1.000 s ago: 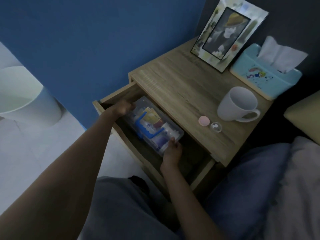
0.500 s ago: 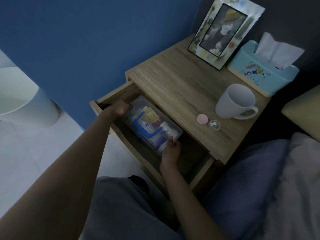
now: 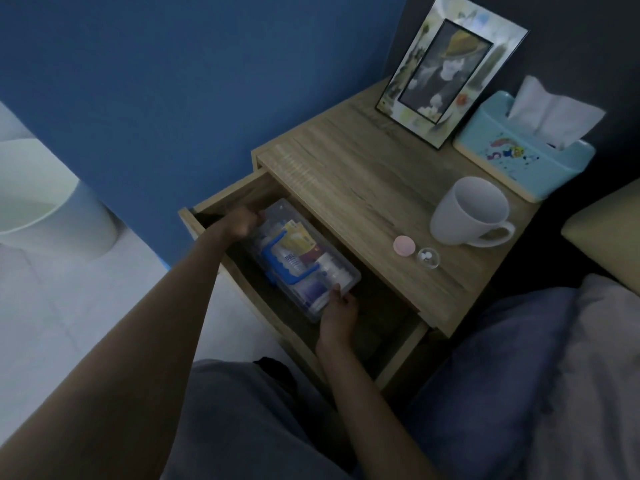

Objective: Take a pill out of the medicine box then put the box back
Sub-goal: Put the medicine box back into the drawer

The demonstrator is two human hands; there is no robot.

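A clear plastic medicine box (image 3: 301,258) with a blue handle lies inside the open drawer (image 3: 277,317) of a wooden bedside table. It holds bottles and packets. My left hand (image 3: 242,221) grips the box's far end. My right hand (image 3: 337,308) grips its near end. On the table top sit a small clear cup (image 3: 428,258) with white pills in it and a pink round lid (image 3: 404,244) beside it.
A white mug (image 3: 471,211), a light blue tissue box (image 3: 526,157) and a picture frame (image 3: 450,84) stand on the table top (image 3: 363,188). A blue wall is behind the table. A white bin (image 3: 45,202) stands at left, bedding (image 3: 554,375) at right.
The box has sunk a little deeper into the drawer, with both hands still on its ends.
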